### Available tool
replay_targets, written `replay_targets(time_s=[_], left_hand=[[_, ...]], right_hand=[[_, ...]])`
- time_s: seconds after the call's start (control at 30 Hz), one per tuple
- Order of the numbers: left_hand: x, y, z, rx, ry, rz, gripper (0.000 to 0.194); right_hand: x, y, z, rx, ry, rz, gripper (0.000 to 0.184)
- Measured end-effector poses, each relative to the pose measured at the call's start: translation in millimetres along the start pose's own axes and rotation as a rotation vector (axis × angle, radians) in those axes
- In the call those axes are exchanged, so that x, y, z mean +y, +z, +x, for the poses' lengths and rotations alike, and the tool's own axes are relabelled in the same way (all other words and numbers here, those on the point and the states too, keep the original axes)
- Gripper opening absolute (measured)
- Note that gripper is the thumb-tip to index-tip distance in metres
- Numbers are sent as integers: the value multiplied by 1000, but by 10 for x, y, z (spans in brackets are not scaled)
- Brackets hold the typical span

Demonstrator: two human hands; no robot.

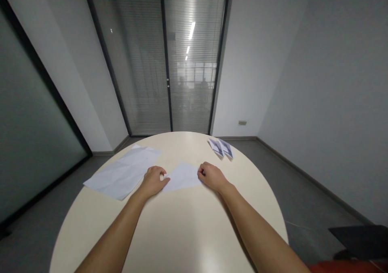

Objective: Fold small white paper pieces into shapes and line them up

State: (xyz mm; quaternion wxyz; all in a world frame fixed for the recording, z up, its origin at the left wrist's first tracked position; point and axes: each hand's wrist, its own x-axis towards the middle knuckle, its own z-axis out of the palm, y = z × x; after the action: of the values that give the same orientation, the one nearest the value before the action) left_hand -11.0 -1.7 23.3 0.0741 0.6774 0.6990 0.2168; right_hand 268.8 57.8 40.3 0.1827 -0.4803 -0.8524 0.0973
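Observation:
A folded sheet of white paper [182,177] lies on the table between my hands, its top edges rising to a blunt point. My left hand [154,181] pinches its left corner between thumb and fingers. At the right corner, my right hand [211,175] has its fingers curled in and pressed together on the paper. Left of my left hand spreads a larger creased white sheet [124,172], partly under or behind that hand. Beyond my right hand stand two small folded paper pieces [220,148], side by side, with grey shading on them.
The round cream table [184,232] has its far edge close to a glass door [169,63] with blinds. A wall outlet [242,122] sits low on the far wall. Something dark and flat [360,238], above a red surface, is at the lower right.

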Motion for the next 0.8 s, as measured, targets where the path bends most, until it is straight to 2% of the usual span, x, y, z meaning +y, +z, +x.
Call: replay_targets(time_s=[0.23,0.47,0.67,0.8], left_hand=[[9,-25,4,-26,108,-66,8],[227,-176,-82,-47,121,55,11],[436,-242,-133,-55,156,303,20],[529,-225,-151,-56,122,372,28]], right_hand=[[6,-9,-1,-8,-3,25,17],[-19,-91,-46,-78,-48,-12,20],[68,-77,-63,-173,-135,20,65],[42,-42,-65,-141,-122,-34,60]])
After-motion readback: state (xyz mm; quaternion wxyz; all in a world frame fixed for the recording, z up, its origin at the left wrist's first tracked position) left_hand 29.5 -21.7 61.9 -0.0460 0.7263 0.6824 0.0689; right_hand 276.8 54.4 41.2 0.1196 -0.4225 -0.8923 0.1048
